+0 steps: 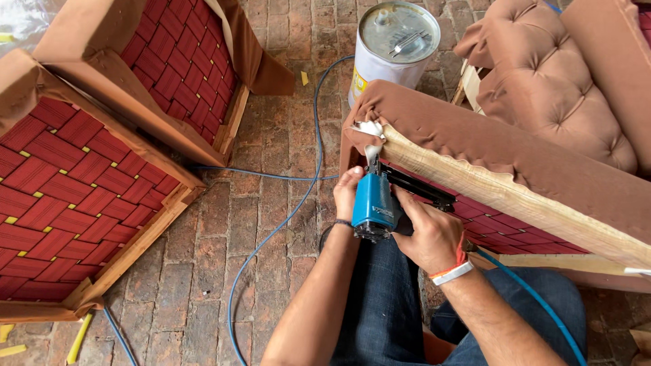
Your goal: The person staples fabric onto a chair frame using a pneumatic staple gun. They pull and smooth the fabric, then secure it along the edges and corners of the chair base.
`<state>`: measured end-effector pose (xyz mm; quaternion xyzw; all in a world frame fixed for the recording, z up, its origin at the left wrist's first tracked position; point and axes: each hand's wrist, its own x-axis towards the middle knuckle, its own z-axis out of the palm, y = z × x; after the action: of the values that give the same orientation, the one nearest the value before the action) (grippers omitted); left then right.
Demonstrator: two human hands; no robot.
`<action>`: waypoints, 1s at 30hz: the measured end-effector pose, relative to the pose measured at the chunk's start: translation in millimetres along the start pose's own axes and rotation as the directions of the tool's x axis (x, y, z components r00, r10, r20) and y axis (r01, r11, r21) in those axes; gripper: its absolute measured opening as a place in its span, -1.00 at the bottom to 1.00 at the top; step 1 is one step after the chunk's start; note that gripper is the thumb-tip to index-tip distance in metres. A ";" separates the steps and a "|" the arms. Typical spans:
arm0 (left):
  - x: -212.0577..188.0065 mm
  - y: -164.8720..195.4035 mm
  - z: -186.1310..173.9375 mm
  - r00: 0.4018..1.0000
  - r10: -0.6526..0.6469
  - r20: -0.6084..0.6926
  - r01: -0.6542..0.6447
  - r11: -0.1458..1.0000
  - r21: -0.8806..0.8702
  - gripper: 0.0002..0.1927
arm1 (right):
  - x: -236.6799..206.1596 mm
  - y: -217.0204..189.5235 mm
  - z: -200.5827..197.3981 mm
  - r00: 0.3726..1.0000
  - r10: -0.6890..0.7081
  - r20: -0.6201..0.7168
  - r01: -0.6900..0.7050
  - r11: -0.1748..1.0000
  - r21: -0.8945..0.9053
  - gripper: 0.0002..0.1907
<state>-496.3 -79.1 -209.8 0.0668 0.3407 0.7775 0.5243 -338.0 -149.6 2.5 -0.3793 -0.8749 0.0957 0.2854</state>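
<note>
A white metal can with a yellow label patch stands on the brick floor behind the brown upholstered frame. The right hand grips the blue staple gun, nose against the frame's wooden edge; the left hand, fingers curled, steadies it. Red-webbed frames flank open floor.

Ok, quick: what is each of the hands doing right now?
Left hand: closed against the side of the blue staple gun, steadying it.
Right hand: closed around the staple gun's grip.
</note>
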 end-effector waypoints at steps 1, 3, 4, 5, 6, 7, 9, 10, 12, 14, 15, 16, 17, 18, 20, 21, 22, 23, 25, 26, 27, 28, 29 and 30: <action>-2.8 2.9 -0.9 0.999 -0.016 -0.031 0.013 0.996 -0.084 -0.84 | 0.1 -0.5 0.2 1.000 0.003 -0.008 -0.003 1.000 -0.009 -0.18; -8.0 9.9 4.4 0.999 0.021 0.039 -0.025 0.995 0.101 -0.86 | -0.3 0.0 -1.7 1.000 0.026 0.003 -0.026 0.999 -0.025 -0.19; -9.1 13.0 9.3 0.997 0.040 0.073 -0.053 0.980 0.190 -0.86 | -0.7 1.3 -3.6 0.999 0.032 0.012 -0.032 0.999 -0.029 -0.20; -9.6 13.9 16.6 0.991 0.069 0.111 -0.090 0.975 0.201 -0.88 | -0.1 2.7 -4.6 0.999 0.029 0.018 -0.028 0.999 -0.036 -0.19; -9.2 12.4 25.0 0.984 0.096 0.149 -0.127 0.969 0.212 -0.89 | 0.5 4.7 -5.8 0.999 0.027 0.026 -0.026 0.999 -0.043 -0.18; -8.5 12.3 29.8 0.975 0.122 0.188 -0.163 0.961 0.223 -0.90 | 1.4 5.8 -5.8 0.999 0.027 0.031 -0.025 0.998 -0.049 -0.17; -2.8 8.8 36.3 0.990 0.003 0.142 -0.032 0.978 0.207 -0.90 | 4.3 7.8 -4.4 0.999 -0.032 0.001 0.032 0.998 -0.058 -0.21; 1.3 5.9 36.8 0.991 -0.056 0.121 0.032 0.981 0.194 -0.90 | 6.0 8.2 -3.3 0.998 -0.064 -0.014 0.063 0.996 -0.066 -0.22; 11.5 0.8 31.5 0.982 -0.097 0.162 0.062 0.976 0.208 -0.90 | 9.8 6.6 0.6 0.999 -0.053 -0.006 0.052 0.996 -0.069 -0.22; 21.8 -4.4 22.9 0.964 -0.164 0.207 0.141 0.983 0.121 -0.87 | 12.6 3.6 3.3 1.000 -0.025 0.008 0.025 0.996 -0.085 -0.19; 25.9 -6.1 17.7 0.951 -0.205 0.232 0.205 0.978 0.025 -0.85 | 14.3 2.1 5.4 1.000 -0.006 0.022 0.008 0.995 -0.096 -0.17; 29.5 -7.4 13.5 0.935 -0.243 0.260 0.270 0.960 -0.070 -0.83 | 15.5 0.7 7.4 0.999 0.014 0.037 -0.010 0.994 -0.108 -0.15; 30.6 -8.7 9.7 0.934 -0.204 0.293 0.240 0.967 -0.091 -0.86 | 17.0 -0.2 10.0 0.998 0.031 0.051 -0.025 0.994 -0.108 -0.15; 30.9 -9.1 8.6 0.931 -0.166 0.326 0.212 0.971 -0.113 -0.88 | 18.6 -0.1 12.9 0.997 0.049 0.064 -0.042 0.993 -0.110 -0.15; 29.6 -8.9 10.1 0.932 -0.132 0.338 0.180 0.977 -0.116 -0.88 | 18.5 1.1 18.0 0.991 0.096 0.093 -0.082 0.987 -0.140 -0.18; 28.7 -8.9 11.8 0.937 -0.136 0.322 0.176 0.980 -0.098 -0.87 | 18.1 2.7 20.3 0.986 0.125 0.108 -0.106 0.980 -0.171 -0.21; 26.8 -8.0 14.2 0.943 -0.139 0.303 0.171 0.982 -0.081 -0.86 | 16.9 5.0 22.2 0.980 0.154 0.123 -0.127 0.971 -0.201 -0.23; 23.8 -5.0 16.3 0.953 -0.156 0.259 0.169 0.985 -0.029 -0.85 | 15.5 7.0 24.4 0.983 0.139 0.117 -0.114 0.974 -0.198 -0.23; 15.3 4.0 17.6 0.968 -0.187 0.169 0.176 0.982 0.073 -0.82 | 12.0 11.2 27.4 0.988 0.112 0.104 -0.090 0.976 -0.197 -0.22; 9.4 10.7 14.6 0.983 -0.143 0.112 0.119 0.974 0.193 -0.81 | 10.1 12.8 28.4 0.989 0.113 0.100 -0.090 0.974 -0.209 -0.25; 2.5 19.6 8.4 0.994 -0.089 0.063 0.065 0.947 0.313 -0.79 | 8.8 13.9 29.5 0.989 0.112 0.095 -0.089 0.971 -0.220 -0.28; -4.8 28.7 1.1 0.999 -0.030 0.022 0.018 0.902 0.432 -0.78 | 7.5 15.1 29.7 0.990 0.113 0.088 -0.090 0.969 -0.231 -0.31; -12.5 38.5 -8.5 0.992 -0.097 -0.077 0.118 0.931 0.346 -0.78 | 6.0 15.7 29.7 0.987 0.122 0.100 -0.098 0.970 -0.223 -0.30; -19.2 48.8 -18.3 0.971 -0.170 -0.170 0.209 0.946 0.247 -0.77 | 4.6 16.6 29.2 0.985 0.129 0.113 -0.102 0.971 -0.214 -0.29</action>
<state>-533.9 -114.7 -189.5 0.0455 0.4834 0.6739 0.5569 -347.2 -133.3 -25.8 -0.4506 -0.8728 0.0439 0.1825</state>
